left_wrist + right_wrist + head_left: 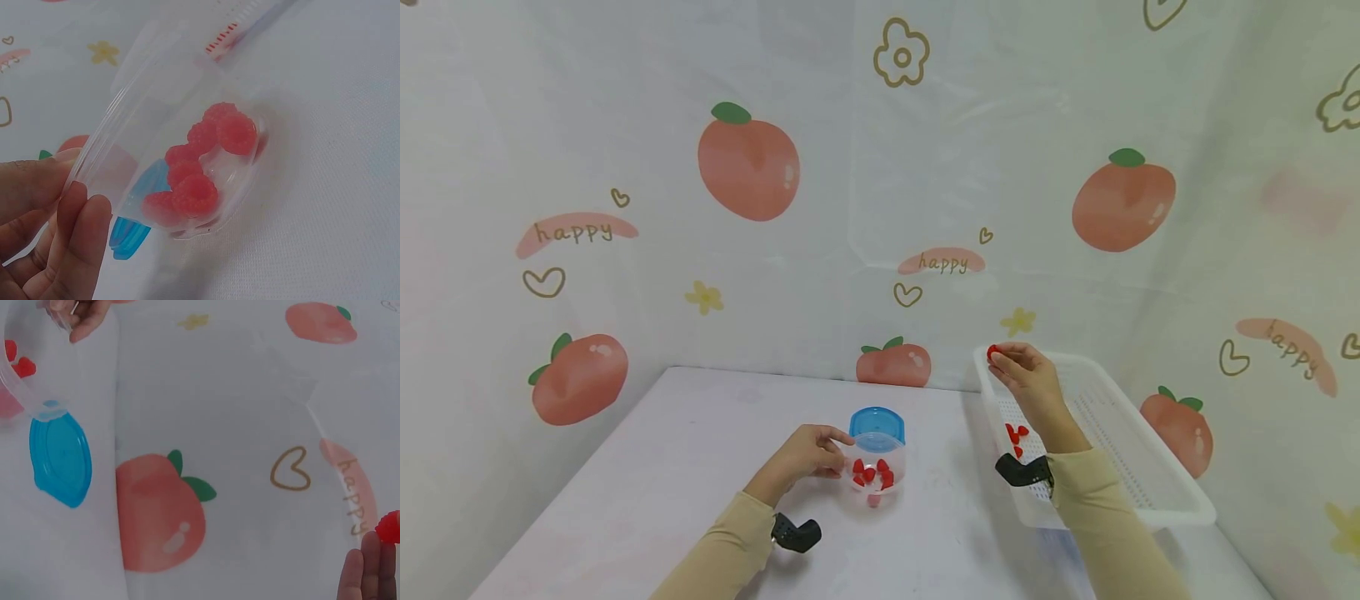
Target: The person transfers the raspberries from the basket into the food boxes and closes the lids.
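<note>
My left hand [808, 452] pinches the rim of a clear plastic container [140, 119] between thumb and fingers. Several red raspberries [236, 133] lie in the bottom of this container, which looks tilted in the left wrist view. Behind it is a blue lid [877, 422] on the table. With thumb and fingertips my right hand [1033, 385] holds one raspberry [992, 352], raised near the far left corner of a white plastic basket [1176, 500]. Several more raspberries [1017, 434] are in the basket by its left wall; my right forearm crosses over the basket's near part.
The white table [700, 475] carries the container on its middle and the basket on its right side. A white curtain [820, 275] printed with fruit and flowers hangs right behind the table's back edge. Each wrist wears a black camera mount [796, 533].
</note>
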`<action>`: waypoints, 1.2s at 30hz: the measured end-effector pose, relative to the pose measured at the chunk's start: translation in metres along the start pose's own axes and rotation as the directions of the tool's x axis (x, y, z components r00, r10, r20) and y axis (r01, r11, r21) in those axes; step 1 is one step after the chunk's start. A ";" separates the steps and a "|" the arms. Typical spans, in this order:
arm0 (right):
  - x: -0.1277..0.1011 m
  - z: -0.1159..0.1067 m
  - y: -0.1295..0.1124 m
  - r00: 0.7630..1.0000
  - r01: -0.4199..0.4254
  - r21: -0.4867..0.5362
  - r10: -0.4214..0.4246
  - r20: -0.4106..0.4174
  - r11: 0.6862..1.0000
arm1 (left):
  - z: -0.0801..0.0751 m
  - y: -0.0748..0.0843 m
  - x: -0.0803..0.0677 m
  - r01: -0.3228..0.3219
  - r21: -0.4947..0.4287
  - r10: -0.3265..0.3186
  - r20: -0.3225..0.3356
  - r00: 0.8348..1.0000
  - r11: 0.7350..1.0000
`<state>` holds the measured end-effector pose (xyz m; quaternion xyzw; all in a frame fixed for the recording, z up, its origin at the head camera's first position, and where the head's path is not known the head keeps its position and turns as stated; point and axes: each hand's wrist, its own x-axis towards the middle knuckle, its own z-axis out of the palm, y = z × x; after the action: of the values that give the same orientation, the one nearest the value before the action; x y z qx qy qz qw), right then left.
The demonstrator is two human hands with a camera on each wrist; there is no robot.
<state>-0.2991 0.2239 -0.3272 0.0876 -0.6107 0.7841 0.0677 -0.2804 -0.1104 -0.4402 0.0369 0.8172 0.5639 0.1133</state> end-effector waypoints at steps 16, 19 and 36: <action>-0.022 0.044 0.027 0.998 0.006 -0.069 -0.002 0.056 0.998 | 0.001 0.001 -0.001 -0.002 -0.003 0.002 -0.004 1.000 1.000; -0.026 0.048 0.034 0.998 -0.006 -0.099 0.012 0.062 0.995 | 0.001 0.000 -0.001 -0.010 0.000 0.010 0.001 1.000 1.000; -0.048 0.067 0.071 0.981 -0.069 -0.357 0.129 0.146 0.931 | 0.001 0.000 -0.001 -0.002 -0.012 0.002 0.001 1.000 1.000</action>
<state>-0.2637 0.1418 -0.3895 0.1084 -0.7477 0.6550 -0.0088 -0.2792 -0.1096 -0.4399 0.0374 0.8138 0.5687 0.1136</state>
